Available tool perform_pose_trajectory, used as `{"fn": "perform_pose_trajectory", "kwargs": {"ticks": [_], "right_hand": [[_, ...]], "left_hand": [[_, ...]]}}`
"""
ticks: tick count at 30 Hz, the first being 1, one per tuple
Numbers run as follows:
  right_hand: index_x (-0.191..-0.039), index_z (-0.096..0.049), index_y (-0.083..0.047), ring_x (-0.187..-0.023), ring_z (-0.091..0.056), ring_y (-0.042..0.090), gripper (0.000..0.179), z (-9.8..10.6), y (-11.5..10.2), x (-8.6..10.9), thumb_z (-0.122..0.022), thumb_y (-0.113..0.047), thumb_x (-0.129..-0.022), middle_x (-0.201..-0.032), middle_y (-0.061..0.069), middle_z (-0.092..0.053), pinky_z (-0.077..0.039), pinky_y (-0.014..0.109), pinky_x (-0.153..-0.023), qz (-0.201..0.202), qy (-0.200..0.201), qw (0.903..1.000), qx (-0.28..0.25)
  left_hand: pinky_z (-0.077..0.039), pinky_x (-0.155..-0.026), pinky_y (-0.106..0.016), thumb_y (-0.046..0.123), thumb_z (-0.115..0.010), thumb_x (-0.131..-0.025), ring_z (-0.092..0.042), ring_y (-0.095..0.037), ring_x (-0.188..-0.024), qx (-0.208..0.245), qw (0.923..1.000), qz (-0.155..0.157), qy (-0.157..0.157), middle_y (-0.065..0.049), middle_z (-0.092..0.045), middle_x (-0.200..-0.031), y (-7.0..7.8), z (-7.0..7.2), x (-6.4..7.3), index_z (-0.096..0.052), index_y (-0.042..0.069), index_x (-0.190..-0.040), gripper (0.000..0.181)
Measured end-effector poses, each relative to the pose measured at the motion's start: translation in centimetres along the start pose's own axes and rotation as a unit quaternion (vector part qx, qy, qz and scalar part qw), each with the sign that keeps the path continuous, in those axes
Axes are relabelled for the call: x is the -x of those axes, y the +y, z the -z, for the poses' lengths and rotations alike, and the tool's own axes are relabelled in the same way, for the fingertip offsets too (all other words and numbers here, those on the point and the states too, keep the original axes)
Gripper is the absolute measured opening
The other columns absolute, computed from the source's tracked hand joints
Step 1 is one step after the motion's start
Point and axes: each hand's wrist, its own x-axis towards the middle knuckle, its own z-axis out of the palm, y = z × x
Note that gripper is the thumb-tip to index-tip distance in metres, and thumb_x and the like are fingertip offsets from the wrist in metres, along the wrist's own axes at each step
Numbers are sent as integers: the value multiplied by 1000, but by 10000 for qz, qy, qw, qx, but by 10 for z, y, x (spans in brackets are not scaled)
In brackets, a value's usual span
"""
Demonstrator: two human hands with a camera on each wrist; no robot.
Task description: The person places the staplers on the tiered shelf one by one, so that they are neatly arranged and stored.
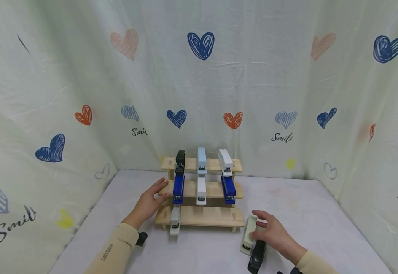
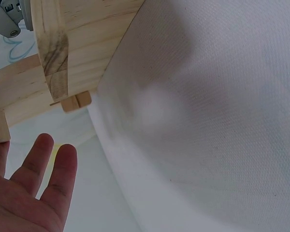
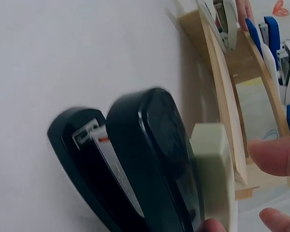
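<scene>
My left hand (image 1: 150, 201) is at the left end of the wooden three-step rack (image 1: 212, 217), fingers extended, a fingertip touching a shelf's edge in the left wrist view. Beside the rack's right end, a pale green stapler (image 1: 248, 234) lies on the table. My right hand (image 1: 272, 231) reaches over it with fingers spread; in the right wrist view a gap shows between fingertips and stapler. Next to it lies a black stapler (image 1: 257, 255), close below the right thumb. A grey stapler (image 1: 175, 220) sits at the left of the bottom step.
The middle step bears a blue stapler (image 1: 178, 189), a white one (image 1: 201, 190) and another blue one (image 1: 228, 189). On the top step stand black (image 1: 180, 161), light blue (image 1: 201, 160) and white (image 1: 225, 160) staplers. A heart-printed curtain (image 1: 199, 87) hangs behind the table.
</scene>
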Motion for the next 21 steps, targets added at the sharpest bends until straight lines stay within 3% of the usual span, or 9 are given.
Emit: {"fn": "perform_pose_trajectory", "kwargs": {"ticks": [10,16,21], "right_hand": [[-142,-48,1,-129,-42,55,86,-10,-2,10,-88,0,-66,-148,35,-29,-53,54,-90,134,141,9998,40],[-142,-47,2,-129,-39,57,91,-13,0,12,-89,8,-61,-147,34,-23,-56,47,-87,299,147,9994,-53],[-141,-47,2,-128,-38,58,91,-16,1,13,-88,10,-60,-146,34,-19,-55,48,-89,420,228,9988,103]], "left_hand": [[-30,-111,-59,37,-63,-99,-32,-40,-142,-47,9999,-111,116,-10,-30,-161,0,-1,2,-47,9,-150,60],[-31,-111,-58,35,-63,-99,-31,-39,-143,-54,9999,-37,82,-9,-29,-161,1,-1,1,-46,10,-150,60],[-30,-112,-57,34,-64,-99,-30,-38,-144,-60,10000,-16,74,-8,-29,-161,1,-1,0,-46,10,-151,59]]}}
